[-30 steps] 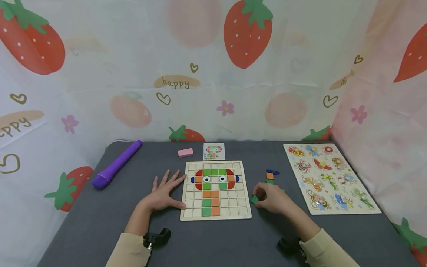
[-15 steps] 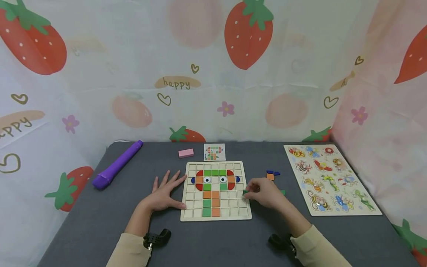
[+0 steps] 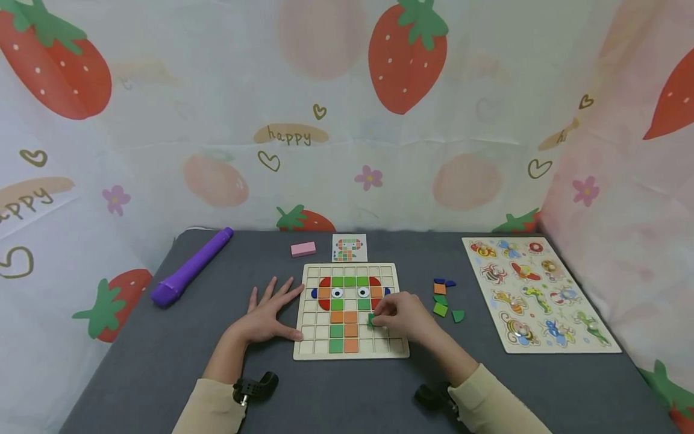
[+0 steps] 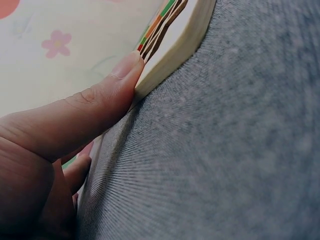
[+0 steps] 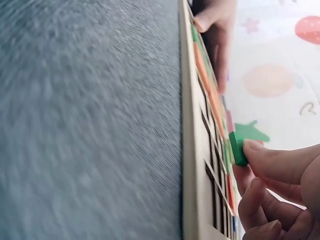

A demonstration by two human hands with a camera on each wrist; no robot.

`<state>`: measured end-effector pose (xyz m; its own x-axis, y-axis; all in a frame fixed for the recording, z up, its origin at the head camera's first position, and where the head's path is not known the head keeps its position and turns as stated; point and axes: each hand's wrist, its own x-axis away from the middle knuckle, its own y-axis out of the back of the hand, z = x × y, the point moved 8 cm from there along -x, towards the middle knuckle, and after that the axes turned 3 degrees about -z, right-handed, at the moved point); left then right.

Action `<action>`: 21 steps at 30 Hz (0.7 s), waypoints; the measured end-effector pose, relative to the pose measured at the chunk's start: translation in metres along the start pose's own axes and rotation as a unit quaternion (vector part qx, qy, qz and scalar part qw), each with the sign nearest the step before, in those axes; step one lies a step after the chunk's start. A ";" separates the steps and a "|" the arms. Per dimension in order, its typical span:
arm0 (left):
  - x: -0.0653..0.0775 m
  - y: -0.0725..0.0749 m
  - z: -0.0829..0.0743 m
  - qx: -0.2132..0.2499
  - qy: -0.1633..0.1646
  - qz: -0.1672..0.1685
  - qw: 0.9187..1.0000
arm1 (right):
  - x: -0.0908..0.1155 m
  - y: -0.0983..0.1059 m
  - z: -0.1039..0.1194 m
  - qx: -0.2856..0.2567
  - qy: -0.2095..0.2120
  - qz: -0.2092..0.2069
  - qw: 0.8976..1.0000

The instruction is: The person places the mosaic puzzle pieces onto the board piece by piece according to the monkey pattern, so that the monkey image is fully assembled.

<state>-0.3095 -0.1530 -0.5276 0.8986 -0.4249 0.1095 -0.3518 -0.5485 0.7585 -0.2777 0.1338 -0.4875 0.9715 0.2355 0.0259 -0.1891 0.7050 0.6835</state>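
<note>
A square wooden grid board lies on the table, with red, orange, green, blue and eye-printed tiles set in some cells. My right hand pinches a small green tile between thumb and fingers, over the right half of the board, just right of the orange column. In the right wrist view that tile stands close to the board's face. My left hand is spread flat at the left, its thumb and a fingertip touching the board's left edge.
Loose orange, green and blue tiles lie right of the board. Behind it are a small pattern card and a pink block. A purple microphone-shaped object lies left, an insect puzzle board right.
My right hand has carried the green tile leftward from beside the loose tiles to over the board. The loose tiles it covered now show. My left hand stays in place.
</note>
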 end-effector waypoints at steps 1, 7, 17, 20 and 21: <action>0.000 0.000 0.000 0.000 0.000 0.000 1.000 | 0.000 -0.002 0.000 -0.002 0.001 0.000 1.000; -0.001 -0.001 0.001 -0.005 0.002 0.001 1.000 | 0.000 -0.012 0.003 0.004 0.005 0.008 1.000; -0.001 -0.001 0.002 -0.010 0.004 0.001 1.000 | 0.005 -0.021 0.010 0.064 0.018 0.023 0.998; -0.001 -0.001 0.002 -0.009 0.005 0.001 1.000 | 0.005 -0.022 0.011 0.065 0.017 0.022 0.998; -0.001 -0.001 0.001 -0.009 0.005 0.000 1.000 | 0.005 -0.022 0.011 0.063 0.017 0.020 0.998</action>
<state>-0.3099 -0.1530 -0.5293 0.9010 -0.4181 0.1158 -0.3475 -0.5357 0.7696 -0.2672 0.1125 -0.4943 0.9574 0.2869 0.0318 -0.2067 0.6045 0.7693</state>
